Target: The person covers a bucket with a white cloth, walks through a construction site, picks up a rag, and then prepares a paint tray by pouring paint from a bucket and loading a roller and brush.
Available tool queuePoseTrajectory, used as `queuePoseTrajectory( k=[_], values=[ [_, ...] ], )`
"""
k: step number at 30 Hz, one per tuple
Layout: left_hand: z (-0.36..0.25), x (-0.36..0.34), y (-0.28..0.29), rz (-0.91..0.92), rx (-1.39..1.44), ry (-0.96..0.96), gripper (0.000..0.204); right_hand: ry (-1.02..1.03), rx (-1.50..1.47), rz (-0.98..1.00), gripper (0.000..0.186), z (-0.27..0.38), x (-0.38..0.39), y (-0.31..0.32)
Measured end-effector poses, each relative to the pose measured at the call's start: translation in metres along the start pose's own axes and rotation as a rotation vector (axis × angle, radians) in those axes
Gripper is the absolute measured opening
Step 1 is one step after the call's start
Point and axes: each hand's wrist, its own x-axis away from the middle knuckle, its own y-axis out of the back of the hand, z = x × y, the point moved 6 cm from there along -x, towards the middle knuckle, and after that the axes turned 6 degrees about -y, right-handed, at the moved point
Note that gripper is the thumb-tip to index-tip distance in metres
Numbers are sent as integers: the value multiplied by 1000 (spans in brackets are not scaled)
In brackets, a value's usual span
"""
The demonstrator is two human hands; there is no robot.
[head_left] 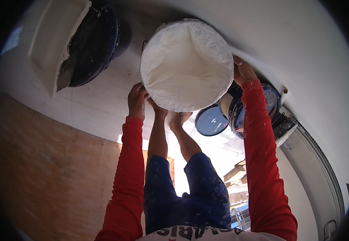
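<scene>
A large round bucket [147, 44] is in front of me at the top middle. Wrinkled white film seems to line its rim, and smooth white paste or a white cover [188, 72] dips toward its middle; I cannot tell which. My left hand [137, 100] grips the bucket's lower left side, with the fingers partly bent under the edge. On the right side, my right hand [244, 70] holds it, its fingertips hidden behind the rim. Both arms are stretched forward in red sleeves.
A dark blue tub [96, 48] stands at upper left, with a white-smeared pale board [56, 44] against it. Blue buckets [269, 100] and a round blue lid [211, 120] lie right of my bare feet. A white wall [303, 52] curves along the right; brown boarding [62, 168] is at left.
</scene>
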Motion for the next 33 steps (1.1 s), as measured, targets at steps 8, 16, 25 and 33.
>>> queuePoseTrajectory(
  k=[8,16,25,33],
  values=[
    [-9,2,-2,-96,74,-55,18,162,518,-9,37,1,-29,31],
    [-15,1,1,-146,-63,-80,12,561,1726,-123,32,1,-38,11],
    [-12,0,-1,-91,-68,-72,26,200,673,-43,36,-24,-12,22],
    [20,14,9,1,259,61,36,-78,-427,-105,44,-117,39,27]
  ],
)
